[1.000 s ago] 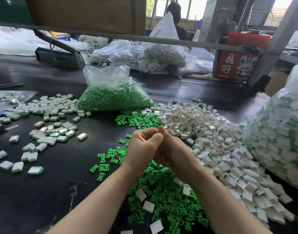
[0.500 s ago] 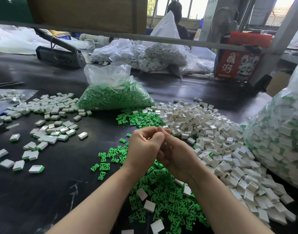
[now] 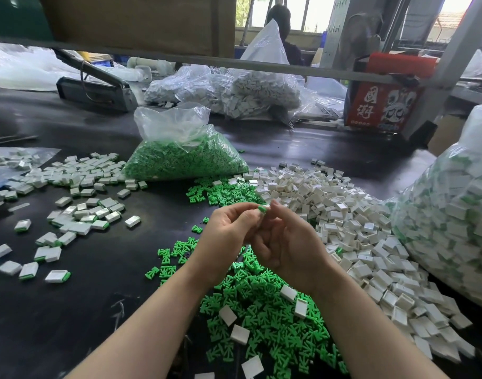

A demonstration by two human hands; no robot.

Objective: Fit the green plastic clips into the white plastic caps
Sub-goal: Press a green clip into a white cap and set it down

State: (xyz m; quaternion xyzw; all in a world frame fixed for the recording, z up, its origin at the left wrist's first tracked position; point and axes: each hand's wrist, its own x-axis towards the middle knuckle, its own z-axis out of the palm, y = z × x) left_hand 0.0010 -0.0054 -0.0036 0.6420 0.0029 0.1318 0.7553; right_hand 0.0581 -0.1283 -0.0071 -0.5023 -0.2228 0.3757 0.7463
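Head view, looking down on a dark tabletop (image 3: 78, 310), and both hands meet above the middle of it. Left hand (image 3: 229, 236) has thumb and forefinger curled in a pinch, right hand (image 3: 286, 242) curls in from the other side, and between the fingertips sits one green clip (image 3: 262, 209) with a sliver of white cap (image 3: 266, 205) right against it. Whether the clip is already seated I cannot tell; the fingers hide the joint.

Stock is all around: a heap of loose green clips (image 3: 261, 310) under the wrists toward the near edge, a big pile of empty white caps (image 3: 357, 236) running out to the right edge, a bag of clips (image 3: 185, 160) past the middle, and finished pieces (image 3: 78, 214) scattered toward the left edge.

Doing this well, I'd say, means squaring the clip to the cap's open side before pushing, keeping the pinch low on the cap so the walls don't flex, then pressing straight in with the thumb, no twisting. A skewed clip would likely jam or sit proud. Check it's flush, then toss it left with the finished ones.
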